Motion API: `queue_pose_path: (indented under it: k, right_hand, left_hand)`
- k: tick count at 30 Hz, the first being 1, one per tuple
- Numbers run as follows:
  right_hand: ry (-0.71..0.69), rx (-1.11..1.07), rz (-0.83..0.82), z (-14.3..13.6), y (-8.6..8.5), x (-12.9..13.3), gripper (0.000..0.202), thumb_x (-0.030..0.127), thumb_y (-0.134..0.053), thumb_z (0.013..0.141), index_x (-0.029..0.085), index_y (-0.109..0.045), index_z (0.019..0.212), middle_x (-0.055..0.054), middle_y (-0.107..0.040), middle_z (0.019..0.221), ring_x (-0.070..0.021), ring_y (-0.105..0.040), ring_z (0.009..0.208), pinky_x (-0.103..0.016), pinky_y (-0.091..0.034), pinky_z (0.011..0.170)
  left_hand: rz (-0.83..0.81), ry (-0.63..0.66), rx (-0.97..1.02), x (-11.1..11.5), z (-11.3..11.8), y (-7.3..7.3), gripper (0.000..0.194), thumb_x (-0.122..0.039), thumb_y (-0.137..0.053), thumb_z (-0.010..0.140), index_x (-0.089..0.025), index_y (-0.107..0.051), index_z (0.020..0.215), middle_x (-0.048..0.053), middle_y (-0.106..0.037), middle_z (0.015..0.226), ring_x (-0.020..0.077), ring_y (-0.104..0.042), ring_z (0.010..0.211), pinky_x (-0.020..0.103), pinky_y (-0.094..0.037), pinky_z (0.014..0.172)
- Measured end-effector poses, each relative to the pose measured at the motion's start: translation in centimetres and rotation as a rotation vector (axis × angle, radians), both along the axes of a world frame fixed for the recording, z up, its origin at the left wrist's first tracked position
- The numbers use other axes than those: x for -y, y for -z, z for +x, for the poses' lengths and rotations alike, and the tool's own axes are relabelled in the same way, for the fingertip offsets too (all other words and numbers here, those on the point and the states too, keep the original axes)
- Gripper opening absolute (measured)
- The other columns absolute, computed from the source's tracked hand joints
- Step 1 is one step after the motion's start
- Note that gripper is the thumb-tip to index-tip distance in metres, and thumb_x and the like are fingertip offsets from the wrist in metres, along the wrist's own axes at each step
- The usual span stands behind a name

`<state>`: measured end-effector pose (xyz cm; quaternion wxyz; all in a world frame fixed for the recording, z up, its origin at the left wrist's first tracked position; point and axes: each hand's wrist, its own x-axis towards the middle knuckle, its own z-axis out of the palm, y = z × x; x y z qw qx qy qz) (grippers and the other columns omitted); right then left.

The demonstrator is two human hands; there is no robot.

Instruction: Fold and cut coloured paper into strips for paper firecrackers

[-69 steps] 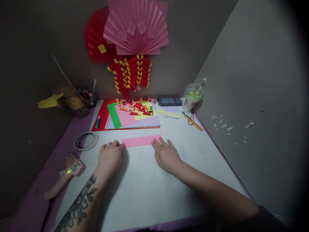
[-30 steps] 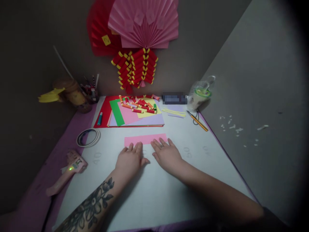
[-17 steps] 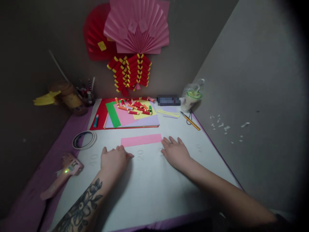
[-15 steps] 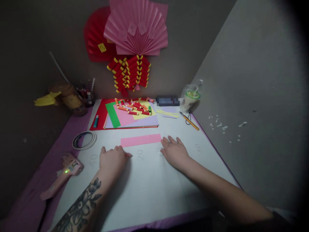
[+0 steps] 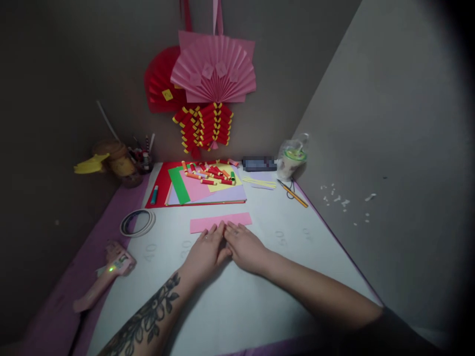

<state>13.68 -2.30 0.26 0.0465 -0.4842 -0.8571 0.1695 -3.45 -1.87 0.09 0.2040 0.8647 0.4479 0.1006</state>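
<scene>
A pink paper strip lies flat across the white table covering. My left hand rests palm down, its fingers stretched out and their tips at the strip's near edge. Close against it, my right hand also lies flat, fingertips on the near edge around the strip's middle. The two hands meet at thumbs and index fingers. Both are open and grip nothing. Just behind the strip, a stack of coloured paper carries several small rolled paper tubes, mostly red and orange with yellow ends.
Tape rolls and a pink glue gun with a lit green light lie at left. A glue stick, yellow strips, a pencil and a bagged cup stand or lie farther back. Paper fans hang on the wall.
My hands have moved inward from apart, the left to the right and the right to the left, until they meet at the strip's middle. The view has tilted up slightly.
</scene>
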Motion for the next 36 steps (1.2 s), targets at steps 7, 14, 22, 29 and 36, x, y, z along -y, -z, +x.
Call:
queue_pose_path:
  k: [7, 14, 22, 29, 36]
  right_hand:
    - [-0.015, 0.010, -0.028, 0.0, 0.9, -0.2, 0.061, 0.022, -0.042, 0.086, 0.003, -0.033, 0.143, -0.018, -0.036, 0.147, -0.0259, -0.023, 0.141, -0.043, -0.020, 0.115]
    - [-0.027, 0.038, -0.019, 0.2, 0.5, -0.2, 0.058, 0.023, -0.042, 0.086, 0.001, -0.038, 0.140, -0.020, -0.040, 0.144, -0.0274, -0.029, 0.138, -0.045, -0.021, 0.114]
    - [0.056, 0.073, 0.008, 1.6, 0.6, 0.2, 0.059, 0.015, -0.036, 0.085, 0.007, -0.034, 0.144, -0.013, -0.039, 0.146, -0.0245, -0.030, 0.138, -0.043, -0.023, 0.114]
    - [0.138, 0.134, 0.004, 3.2, 0.0, 0.6, 0.058, 0.014, -0.035, 0.085, 0.005, -0.035, 0.143, -0.014, -0.040, 0.145, -0.0241, -0.032, 0.137, -0.042, -0.026, 0.112]
    - [0.233, 0.187, 0.007, 4.2, -0.4, 1.0, 0.056, 0.016, -0.034, 0.088, 0.004, -0.037, 0.142, -0.015, -0.042, 0.144, -0.0247, -0.034, 0.136, -0.045, -0.024, 0.112]
  left_hand:
    - [-0.006, 0.011, -0.148, -0.5, 0.1, -0.2, 0.066, -0.038, -0.048, 0.089, -0.010, -0.027, 0.146, 0.017, -0.043, 0.143, 0.0276, -0.038, 0.134, 0.046, -0.029, 0.109]
    - [0.091, -0.038, -0.267, -0.4, 0.9, -0.6, 0.061, -0.041, -0.053, 0.087, -0.020, -0.038, 0.142, 0.013, -0.055, 0.134, 0.0308, -0.047, 0.127, 0.048, -0.034, 0.104]
    - [0.043, -0.189, -0.333, -0.1, -0.4, -1.5, 0.058, -0.039, -0.055, 0.086, -0.015, -0.042, 0.137, 0.018, -0.061, 0.125, 0.0296, -0.052, 0.121, 0.043, -0.038, 0.099]
    - [0.032, -0.296, -0.479, -0.1, -1.3, -3.3, 0.037, -0.041, -0.047, 0.088, -0.012, -0.057, 0.107, 0.016, -0.071, 0.092, 0.0285, -0.068, 0.084, 0.041, -0.042, 0.087]
    - [0.051, -0.356, -0.528, 0.3, -1.6, -4.0, 0.039, -0.040, -0.042, 0.090, -0.007, -0.060, 0.102, 0.018, -0.070, 0.084, 0.0306, -0.068, 0.085, 0.047, -0.035, 0.092]
